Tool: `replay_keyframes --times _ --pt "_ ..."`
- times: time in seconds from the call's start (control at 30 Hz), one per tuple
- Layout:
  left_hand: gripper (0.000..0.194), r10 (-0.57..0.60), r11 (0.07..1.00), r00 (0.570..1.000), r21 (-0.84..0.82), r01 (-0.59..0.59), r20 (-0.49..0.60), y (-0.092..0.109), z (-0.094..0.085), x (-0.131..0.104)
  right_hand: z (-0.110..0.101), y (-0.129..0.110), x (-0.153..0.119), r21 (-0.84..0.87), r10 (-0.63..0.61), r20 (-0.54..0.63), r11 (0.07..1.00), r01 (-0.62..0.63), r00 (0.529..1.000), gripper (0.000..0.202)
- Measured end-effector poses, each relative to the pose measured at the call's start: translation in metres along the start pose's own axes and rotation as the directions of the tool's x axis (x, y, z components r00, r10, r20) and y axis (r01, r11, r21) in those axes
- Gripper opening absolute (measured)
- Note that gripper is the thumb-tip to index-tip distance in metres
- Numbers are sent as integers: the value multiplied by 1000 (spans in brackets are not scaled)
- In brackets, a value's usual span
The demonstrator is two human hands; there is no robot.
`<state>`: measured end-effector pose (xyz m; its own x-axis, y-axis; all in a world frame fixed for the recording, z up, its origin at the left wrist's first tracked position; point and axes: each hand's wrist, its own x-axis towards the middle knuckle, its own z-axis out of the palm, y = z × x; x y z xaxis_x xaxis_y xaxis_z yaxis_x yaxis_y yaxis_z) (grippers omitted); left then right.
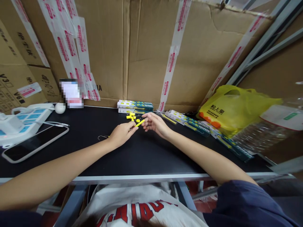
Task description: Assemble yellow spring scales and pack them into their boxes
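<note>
My left hand [121, 134] is closed, thumb and fingers pinching a thin yellow plastic stick [140, 123] that points up and to the right. Behind that hand a thin metal wire loop [102, 137] shows on the black tabletop; whether it belongs to the stick is hidden. Beside the stick's upper end is my right hand [155, 124], its fingers loosely curved and apart, with nothing visible in them; whether a fingertip touches the stick I cannot tell. Just beyond both hands lies a small pile of yellow plastic pieces [131, 116] with fine wires.
Printed slim boxes [134, 106] are stacked at the back, with more boxes [189, 121] to the right. A yellow plastic bag [233, 108] and a clear bottle [262, 134] stand right. On the left are a phone [35, 143] and a power strip [42, 110]. Cardboard [149, 63] walls the back.
</note>
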<state>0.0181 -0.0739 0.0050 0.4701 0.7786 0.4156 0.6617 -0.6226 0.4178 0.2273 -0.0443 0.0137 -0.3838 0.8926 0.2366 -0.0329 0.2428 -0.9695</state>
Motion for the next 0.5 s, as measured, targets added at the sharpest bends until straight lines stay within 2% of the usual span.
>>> replay_keyframes --times 0.03,0.07,0.1,0.13,0.17,0.2,0.23,0.27,0.37,0.5 --pt "26 -10 1000 1000 -8 10 -11 0 -1 0 -9 -1 3 -149 -45 -44 988 38 998 38" --pt "26 -19 1000 1000 -7 19 -22 0 -1 0 -20 -2 6 -370 -112 -92 926 71 989 34" --pt "26 -24 1000 999 -2 24 -30 0 -1 0 -33 -3 9 -612 -197 -141 788 72 970 27" --pt "27 -25 1000 999 4 26 -36 0 -1 0 -47 -3 11 -817 -255 -161 576 16 953 21" --pt "27 -26 1000 999 10 26 -40 -1 -1 0 -60 -3 13 -934 -279 -179 351 -73 943 17" --pt "26 -25 1000 999 15 25 -41 -1 0 0 -72 -4 14 -975 -270 -195 158 -157 943 18" --pt "26 -25 1000 999 19 25 -41 -1 0 0 -83 -3 14 -975 -237 -219 18 -222 946 20" --pt "26 -25 999 999 21 26 -39 -1 1 0 -91 -3 14 -959 -192 -256 -73 -274 947 23" --pt "25 -28 999 999 29 29 -34 -1 1 0 -103 -1 14 -930 -53 -306 -198 -310 951 29" --pt "24 -23 999 999 43 24 -24 0 1 0 -99 0 13 -927 1 -308 -224 -300 951 27"
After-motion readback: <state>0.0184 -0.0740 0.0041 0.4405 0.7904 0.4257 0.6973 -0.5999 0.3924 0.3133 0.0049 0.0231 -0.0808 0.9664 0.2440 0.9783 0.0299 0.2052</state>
